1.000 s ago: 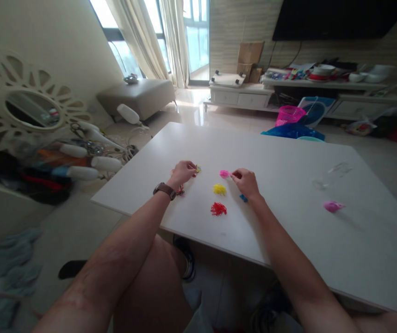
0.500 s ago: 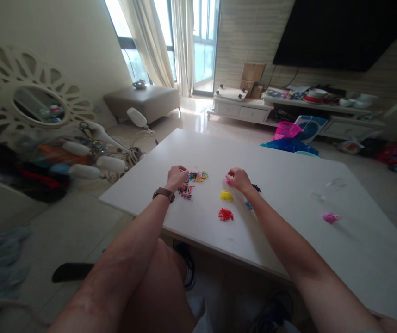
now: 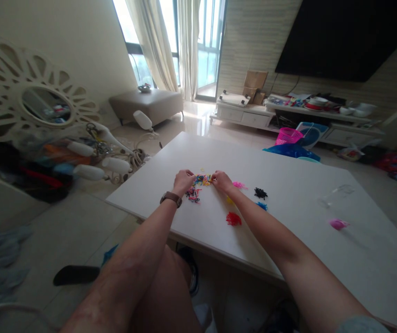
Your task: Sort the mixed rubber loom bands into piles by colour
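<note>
A pile of mixed-colour small pieces [image 3: 202,180] lies on the white table [image 3: 288,231], with red and dark pieces [image 3: 194,196] just below it. My left hand [image 3: 183,181], a brown watch at its wrist, touches the pile's left edge, fingers closed; anything in them is too small to name. At the right edge is my right hand [image 3: 221,181], its fingers pinched at the pieces. Separate heaps sit to the right: pink [image 3: 239,185], black [image 3: 260,193], blue [image 3: 262,206] and red [image 3: 233,218]. A yellow heap [image 3: 230,200] is partly behind my right forearm.
On the table's right side are a clear object [image 3: 335,195] and a pink item [image 3: 339,224]. White lamp arms [image 3: 115,165] stand past the left edge. A pink basket [image 3: 289,136] and blue plastic [image 3: 292,151] are beyond the far edge.
My right hand has moved left from the pink heap to the mixed pile. My left hand stays by the pile. The view has shifted slightly, and the black and blue heaps are now uncovered.
</note>
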Available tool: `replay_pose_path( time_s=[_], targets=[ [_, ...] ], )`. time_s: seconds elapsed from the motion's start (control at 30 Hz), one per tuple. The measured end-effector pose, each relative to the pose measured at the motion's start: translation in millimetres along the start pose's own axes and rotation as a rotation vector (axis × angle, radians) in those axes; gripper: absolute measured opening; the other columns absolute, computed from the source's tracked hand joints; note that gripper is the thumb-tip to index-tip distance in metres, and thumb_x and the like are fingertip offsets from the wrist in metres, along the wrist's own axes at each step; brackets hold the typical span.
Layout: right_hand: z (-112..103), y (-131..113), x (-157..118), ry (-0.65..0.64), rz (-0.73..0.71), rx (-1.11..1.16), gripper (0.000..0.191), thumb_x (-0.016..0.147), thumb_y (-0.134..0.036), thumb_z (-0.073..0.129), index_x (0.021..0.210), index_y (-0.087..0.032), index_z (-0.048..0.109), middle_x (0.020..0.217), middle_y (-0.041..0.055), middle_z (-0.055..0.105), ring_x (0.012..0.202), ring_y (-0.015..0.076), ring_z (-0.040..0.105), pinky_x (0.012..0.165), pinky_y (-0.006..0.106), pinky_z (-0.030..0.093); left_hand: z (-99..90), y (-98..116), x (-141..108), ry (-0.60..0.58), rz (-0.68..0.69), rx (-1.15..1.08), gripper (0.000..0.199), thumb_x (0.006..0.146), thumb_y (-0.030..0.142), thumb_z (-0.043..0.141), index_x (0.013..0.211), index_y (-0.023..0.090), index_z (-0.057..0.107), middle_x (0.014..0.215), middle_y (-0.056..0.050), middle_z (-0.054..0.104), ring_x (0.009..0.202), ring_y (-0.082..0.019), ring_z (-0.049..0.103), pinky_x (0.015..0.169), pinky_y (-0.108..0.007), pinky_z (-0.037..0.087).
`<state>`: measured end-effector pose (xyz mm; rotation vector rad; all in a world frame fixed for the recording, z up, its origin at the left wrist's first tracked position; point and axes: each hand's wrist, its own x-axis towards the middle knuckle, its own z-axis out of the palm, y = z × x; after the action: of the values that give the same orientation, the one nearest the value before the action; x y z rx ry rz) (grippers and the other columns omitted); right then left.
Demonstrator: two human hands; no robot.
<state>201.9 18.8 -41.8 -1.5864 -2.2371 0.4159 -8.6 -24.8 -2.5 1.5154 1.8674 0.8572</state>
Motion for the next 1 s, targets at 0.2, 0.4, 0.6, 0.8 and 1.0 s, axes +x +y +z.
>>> replay_pose_path(
  time_s=[0.2,0.4,0.6,0.8,1.0],
  targets=[
    [-3.0,0.5,-1.9,0.080,0.010,0.122,0.011,0.085,-0.013,0.069,0.085,-0.016,0.080,0.103,0.0095,0.070,0.091,0.0168,0.065,0.086,0.025,0.048,0.7,5.1,-2.9,-0.010,0.016,-0.031,0.014,0.074,0.023,0.071,0.085,0.016,0.076,0.085,-0.011,0.077,0.080,-0.021,0.073,0.069,-0.026,0.052],
    [-15.1,-4.8,-6.5,0.095,0.050,0.289,0.011,0.084,-0.015,0.068,0.087,-0.016,0.079,0.088,0.0068,0.077,0.082,0.0164,0.068,0.079,0.027,0.050,9.1,18.7,-8.4,-0.059,0.115,-0.042,0.011,0.076,0.018,0.071,0.084,0.015,0.077,0.083,-0.009,0.077,0.079,-0.020,0.070,0.070,-0.026,0.051],
    [-17.5,-6.2,-8.3,0.061,0.079,0.454,0.009,0.079,-0.022,0.073,0.084,-0.016,0.077,0.079,0.0053,0.078,0.072,0.0158,0.070,0.069,0.025,0.051,18.5,25.9,-10.1,-0.131,0.186,-0.084,0.013,0.074,0.015,0.075,0.087,0.016,0.078,0.087,-0.009,0.078,0.081,-0.019,0.071,0.073,-0.026,0.053],
    [-16.4,-4.9,-9.4,0.006,0.067,0.792,0.017,0.069,-0.030,0.081,0.076,-0.017,0.072,0.065,0.0025,0.072,0.064,0.0160,0.067,0.066,0.028,0.052,31.9,23.8,-5.7,-0.252,0.214,-0.206,0.027,0.076,0.013,0.075,0.103,0.014,0.077,0.094,-0.010,0.080,0.081,-0.018,0.073,0.069,-0.024,0.055],
    [-35.5,-4.9,-26.7,0.014,0.016,0.930,0.031,0.061,-0.042,0.087,0.076,-0.017,0.074,0.067,0.0030,0.073,0.064,0.0159,0.064,0.065,0.029,0.051,40.8,28.7,-4.5,-0.344,0.228,-0.342,0.006,0.080,0.014,0.073,0.085,0.011,0.076,0.075,-0.007,0.077,0.074,-0.017,0.073,0.071,-0.025,0.057]
  ],
)
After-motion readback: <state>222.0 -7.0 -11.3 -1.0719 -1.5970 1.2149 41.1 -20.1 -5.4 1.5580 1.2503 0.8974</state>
